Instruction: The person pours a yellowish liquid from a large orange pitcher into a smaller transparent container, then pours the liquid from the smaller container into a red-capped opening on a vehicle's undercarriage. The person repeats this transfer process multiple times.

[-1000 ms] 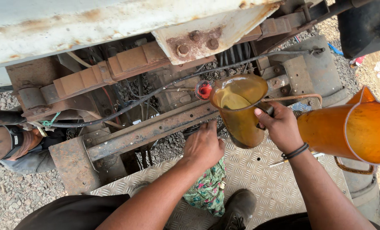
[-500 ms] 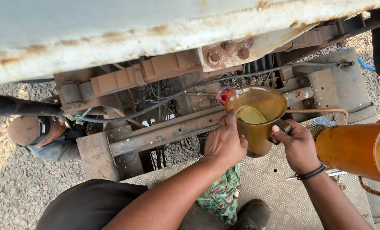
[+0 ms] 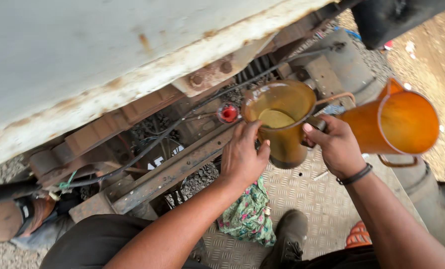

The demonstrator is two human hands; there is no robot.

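Observation:
I hold an amber see-through jug [image 3: 281,124] with yellowish oil in its bottom, tilted toward a red filler opening [image 3: 228,113] on the rusty vehicle frame. My right hand [image 3: 336,144] grips the jug's handle; a dark band sits on that wrist. My left hand [image 3: 243,157] presses against the jug's left side and lower wall. A second, larger orange jug [image 3: 397,124] stands to the right, just beyond my right hand, untouched.
A rusted steel beam [image 3: 172,172] crosses under the white vehicle body [image 3: 108,55]. A green patterned rag [image 3: 250,214] lies on the chequer-plate step [image 3: 302,199] beside my dark boot [image 3: 287,236]. Another person's head [image 3: 13,219] shows lower left. Gravel lies beyond.
My left hand has moved from the beam onto the jug's side. The jug has tilted further toward the red opening, and my view has shifted closer and to the left.

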